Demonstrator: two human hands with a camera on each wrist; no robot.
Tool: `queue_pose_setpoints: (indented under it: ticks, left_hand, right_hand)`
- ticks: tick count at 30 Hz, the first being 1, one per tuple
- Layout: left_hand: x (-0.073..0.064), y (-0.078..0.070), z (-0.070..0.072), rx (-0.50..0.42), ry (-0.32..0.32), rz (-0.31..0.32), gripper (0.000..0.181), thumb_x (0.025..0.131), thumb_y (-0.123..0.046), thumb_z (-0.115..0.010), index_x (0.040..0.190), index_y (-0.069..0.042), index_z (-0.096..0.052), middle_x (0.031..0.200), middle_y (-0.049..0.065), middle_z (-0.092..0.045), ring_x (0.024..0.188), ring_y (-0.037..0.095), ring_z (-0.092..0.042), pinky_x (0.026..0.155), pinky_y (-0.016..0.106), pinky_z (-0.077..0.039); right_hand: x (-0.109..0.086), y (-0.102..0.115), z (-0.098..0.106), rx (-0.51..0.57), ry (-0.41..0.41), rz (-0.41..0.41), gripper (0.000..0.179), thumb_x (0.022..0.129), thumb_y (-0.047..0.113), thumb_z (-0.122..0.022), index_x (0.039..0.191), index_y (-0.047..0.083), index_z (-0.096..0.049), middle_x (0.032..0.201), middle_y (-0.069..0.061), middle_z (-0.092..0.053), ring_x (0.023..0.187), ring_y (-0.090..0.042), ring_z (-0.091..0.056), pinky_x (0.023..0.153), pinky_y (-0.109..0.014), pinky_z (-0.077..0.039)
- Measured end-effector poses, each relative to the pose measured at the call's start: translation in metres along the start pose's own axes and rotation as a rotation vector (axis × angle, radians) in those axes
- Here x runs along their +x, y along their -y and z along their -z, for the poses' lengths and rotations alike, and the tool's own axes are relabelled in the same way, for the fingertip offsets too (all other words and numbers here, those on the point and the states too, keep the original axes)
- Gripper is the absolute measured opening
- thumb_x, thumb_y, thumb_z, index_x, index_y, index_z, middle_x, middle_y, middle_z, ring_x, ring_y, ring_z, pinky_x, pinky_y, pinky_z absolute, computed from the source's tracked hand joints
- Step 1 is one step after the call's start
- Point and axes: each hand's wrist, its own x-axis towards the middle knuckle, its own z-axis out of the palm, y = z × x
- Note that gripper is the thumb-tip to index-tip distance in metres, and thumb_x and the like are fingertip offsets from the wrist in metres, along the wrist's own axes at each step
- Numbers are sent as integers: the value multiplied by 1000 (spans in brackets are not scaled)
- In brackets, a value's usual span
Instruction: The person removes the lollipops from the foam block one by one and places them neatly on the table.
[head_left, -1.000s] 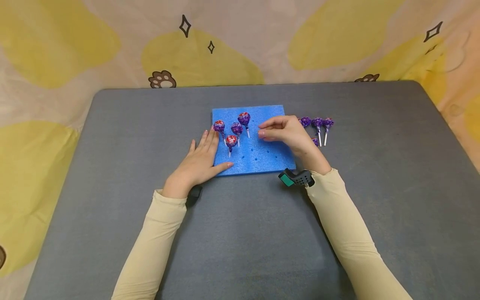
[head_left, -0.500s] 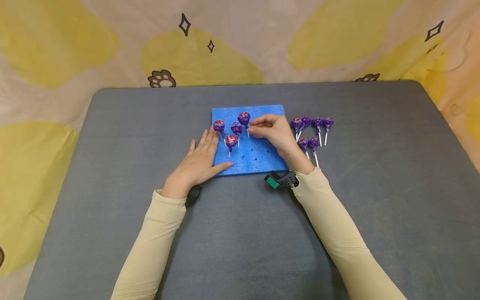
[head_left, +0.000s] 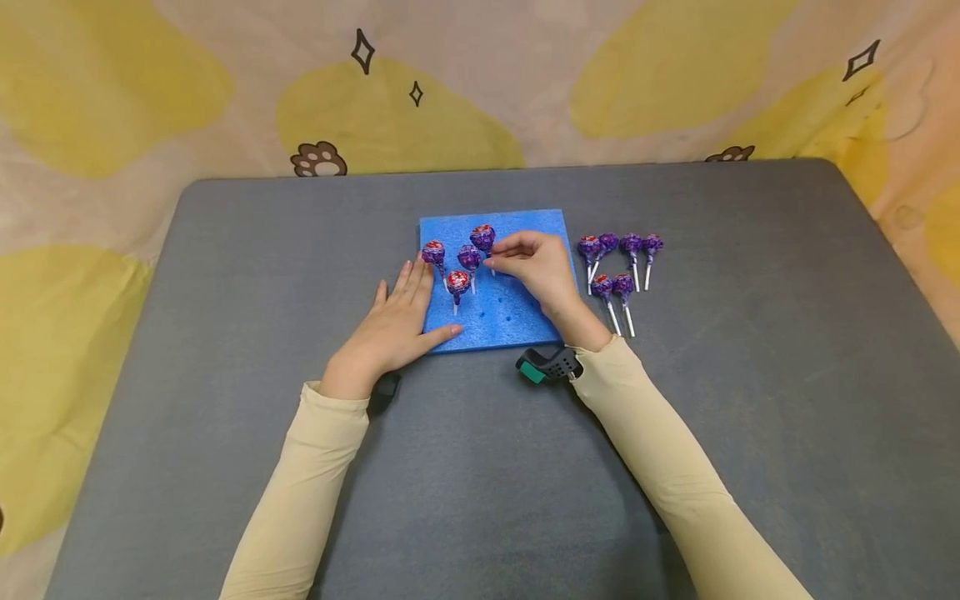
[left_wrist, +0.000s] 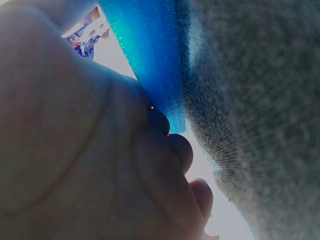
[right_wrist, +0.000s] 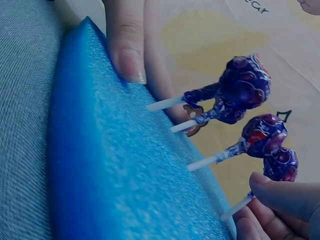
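A blue foam board lies on the table, with several purple-wrapped lollipops standing by their sticks in its left half. My left hand rests with straight fingers at the board's left edge, its thumb over the near left corner. My right hand is over the board and pinches the rearmost lollipop. In the right wrist view, thumb and fingers are at that lollipop's wrapper neck, with its white stick set in the foam. The left wrist view shows my palm beside the board's side.
Several loose lollipops lie on the grey table just right of the board. Small holes dot the board's near part. A patterned cloth hangs behind the table's far edge.
My right hand has moved left across the board to the rearmost lollipop, uncovering the loose ones on the right. My left hand has stayed in place.
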Motion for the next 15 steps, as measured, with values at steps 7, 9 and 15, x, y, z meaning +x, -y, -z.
queue_pose_setpoints:
  ticks: [7,9,15]
  left_hand:
    - [-1,0,1,2,0,9,94,92,-57,-46,149,-1,3,156,13,13,142,27,14,111,54,4]
    - [-1,0,0,3,1,11,94,92,-57,-46,149,-1,3,156,13,13,142,27,14,111,54,4]
    - [-1,-1,0,1,-1,12,94,92,-57,-46,149,-1,2,156,13,13,142,27,13,111,54,4]
  right_hand:
    - [0,0,-3,-7,-24,11,17,76,-3,-75,89,-11,-67,74,-4,-67,67,-7,-63,65,-20,-51]
    - [1,0,-3,30,-35,8,16,77,-4,-74,88,-12,-67,72,-1,-66,67,-7,-62,64,-21,-52]
    - [0,0,1,222,-86,-19,14,80,-9,-69,92,-14,-65,75,-7,-68,69,-9,-65,68,-25,-55]
